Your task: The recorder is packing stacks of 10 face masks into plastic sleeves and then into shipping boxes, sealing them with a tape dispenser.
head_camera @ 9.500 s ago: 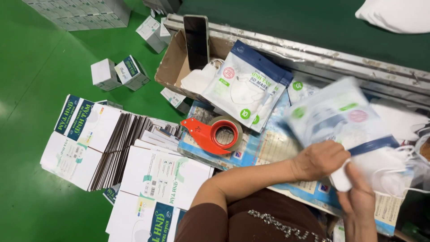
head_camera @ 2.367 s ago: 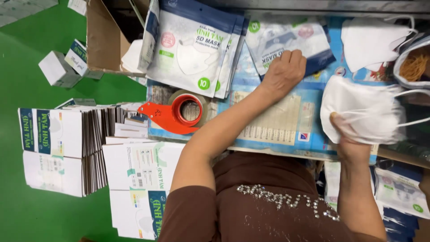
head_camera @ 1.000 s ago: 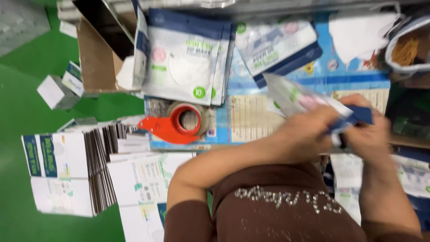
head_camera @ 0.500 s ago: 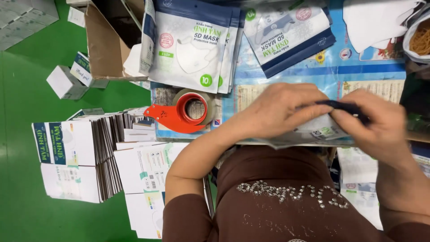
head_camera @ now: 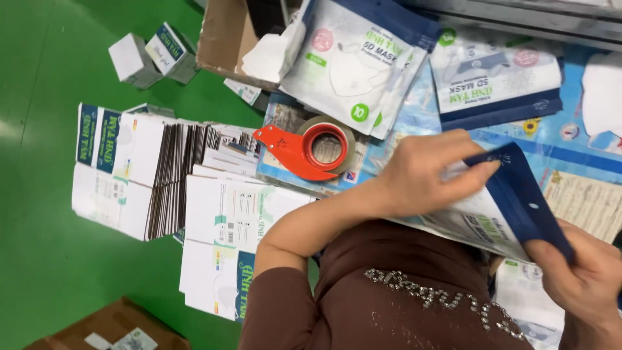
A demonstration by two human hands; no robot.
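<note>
Two hands hold one mask pouch by its blue end.

The left hand (head_camera: 424, 172) lies flat on the white and blue mask pouch (head_camera: 499, 214), fingers pressing its top. The right hand (head_camera: 583, 279) pinches the pouch's dark blue edge, fingers closed on it. The pouch sits between both hands, to the right of the red tape dispenser (head_camera: 304, 149). Flat white boxes (head_camera: 149, 175) are stacked left of the dispenser.

Mask pouch (head_camera: 499, 214) now tilted, blue top edge toward right hand (head_camera: 583, 279); left hand (head_camera: 421, 175) lies flat across it.
</note>
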